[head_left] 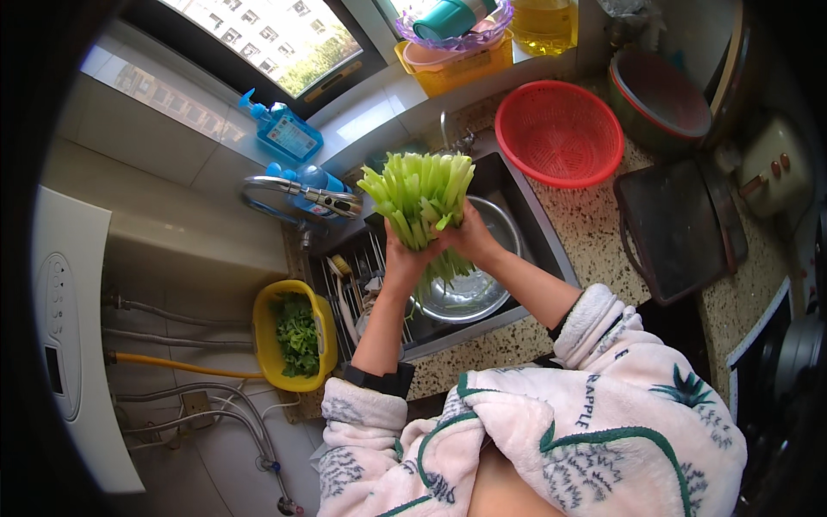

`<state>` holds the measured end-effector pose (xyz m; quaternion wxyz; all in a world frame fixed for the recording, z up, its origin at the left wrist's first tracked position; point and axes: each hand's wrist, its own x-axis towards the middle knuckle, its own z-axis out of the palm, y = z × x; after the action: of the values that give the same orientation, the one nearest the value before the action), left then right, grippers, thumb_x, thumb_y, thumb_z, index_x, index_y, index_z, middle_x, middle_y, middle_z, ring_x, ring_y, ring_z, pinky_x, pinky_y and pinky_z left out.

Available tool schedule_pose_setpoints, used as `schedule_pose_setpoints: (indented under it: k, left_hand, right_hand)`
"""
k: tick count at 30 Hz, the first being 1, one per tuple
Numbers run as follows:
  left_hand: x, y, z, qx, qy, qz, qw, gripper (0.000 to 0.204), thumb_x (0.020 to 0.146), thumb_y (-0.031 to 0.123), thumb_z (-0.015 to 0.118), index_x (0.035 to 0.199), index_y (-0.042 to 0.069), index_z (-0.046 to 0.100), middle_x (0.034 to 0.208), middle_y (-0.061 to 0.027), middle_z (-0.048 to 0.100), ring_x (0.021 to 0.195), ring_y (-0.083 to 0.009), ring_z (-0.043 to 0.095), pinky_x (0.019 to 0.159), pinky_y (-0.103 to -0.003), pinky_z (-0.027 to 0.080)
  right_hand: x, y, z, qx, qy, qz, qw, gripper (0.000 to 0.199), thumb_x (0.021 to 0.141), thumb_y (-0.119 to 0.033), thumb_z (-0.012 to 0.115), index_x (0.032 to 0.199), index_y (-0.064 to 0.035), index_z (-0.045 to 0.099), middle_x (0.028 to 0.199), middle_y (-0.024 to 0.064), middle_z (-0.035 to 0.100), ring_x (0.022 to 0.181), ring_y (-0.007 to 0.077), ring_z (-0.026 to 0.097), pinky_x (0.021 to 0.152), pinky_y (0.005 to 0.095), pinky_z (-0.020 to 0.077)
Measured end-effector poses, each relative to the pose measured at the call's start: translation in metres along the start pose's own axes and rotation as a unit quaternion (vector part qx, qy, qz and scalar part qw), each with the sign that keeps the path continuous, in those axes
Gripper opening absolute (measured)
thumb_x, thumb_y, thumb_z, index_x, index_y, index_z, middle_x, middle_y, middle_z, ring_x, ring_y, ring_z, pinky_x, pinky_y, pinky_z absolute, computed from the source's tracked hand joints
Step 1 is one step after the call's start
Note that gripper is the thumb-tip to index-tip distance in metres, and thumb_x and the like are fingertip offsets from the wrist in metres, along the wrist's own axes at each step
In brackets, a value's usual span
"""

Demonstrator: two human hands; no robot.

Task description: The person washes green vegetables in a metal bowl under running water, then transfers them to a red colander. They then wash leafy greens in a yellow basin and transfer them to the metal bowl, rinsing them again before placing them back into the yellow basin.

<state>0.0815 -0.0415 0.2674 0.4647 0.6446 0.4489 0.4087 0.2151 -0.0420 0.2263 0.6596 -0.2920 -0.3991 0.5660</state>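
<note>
The person is gripping a bunch of celery stalks (419, 196) with both hands, the left hand (403, 255) and right hand (466, 234) clenched around its lower part. The bunch is being held upright above the steel bowl (469, 293) in the sink (517, 211), probably so drips are falling there. The stalks are looking pale green, with trimmed, even tops.

Both hands (405, 258) (469, 237) clasp celery stalks (419, 194) apparently over a steel bowl (474, 289).

Blue labelled bottle (282, 129) on windowsill (370, 116)
</note>
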Motion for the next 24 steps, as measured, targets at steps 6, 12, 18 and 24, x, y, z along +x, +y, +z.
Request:
schedule_pose_setpoints:
  k: [6,12,18,24]
  left_hand:
    - [-0.001,-0.009,0.007,-0.034,-0.026,-0.029,0.999,0.081,0.063,0.004,0.08,0.128,0.006,0.032,0.122,-0.0079,0.049,0.11,-0.0194,0.051,0.089,-0.032,0.045]
    - [-0.01,-0.024,0.017,-0.024,-0.044,-0.065,0.997,0.078,0.063,0.005,0.079,0.128,0.005,0.035,0.121,-0.0083,0.049,0.11,-0.0197,0.05,0.09,-0.033,0.044]
    - [0.004,-0.011,0.029,0.023,-0.085,-0.019,0.996,0.071,0.059,0.008,0.081,0.12,0.002,0.043,0.111,-0.009,0.051,0.102,-0.0204,0.053,0.086,-0.032,0.045]
    - [0.04,0.031,0.065,0.073,-0.141,0.045,0.986,0.064,0.059,0.01,0.079,0.115,0.0,0.049,0.106,-0.0107,0.055,0.097,-0.0196,0.055,0.083,-0.032,0.046]
  right_hand:
    - [-0.008,0.008,-0.006,-0.045,0.033,-0.023,0.998,0.069,0.072,-0.005,0.072,0.131,-0.0073,0.038,0.12,0.0023,0.052,0.111,0.0124,0.046,0.095,0.0299,0.0386]
    - [-0.032,0.016,-0.016,0.047,0.061,0.028,0.997,0.078,0.073,-0.019,0.077,0.135,-0.0072,0.032,0.125,0.0039,0.048,0.116,0.0136,0.044,0.097,0.0304,0.0377]
    - [-0.036,0.005,-0.022,0.05,0.116,0.035,0.991,0.079,0.072,-0.037,0.077,0.132,-0.0073,0.036,0.122,0.0035,0.05,0.113,0.0141,0.047,0.094,0.0302,0.0395]
    - [-0.029,-0.034,-0.044,0.062,0.185,0.023,0.981,0.076,0.073,-0.049,0.072,0.128,-0.0065,0.041,0.118,0.0039,0.053,0.109,0.0146,0.05,0.09,0.0308,0.0421]
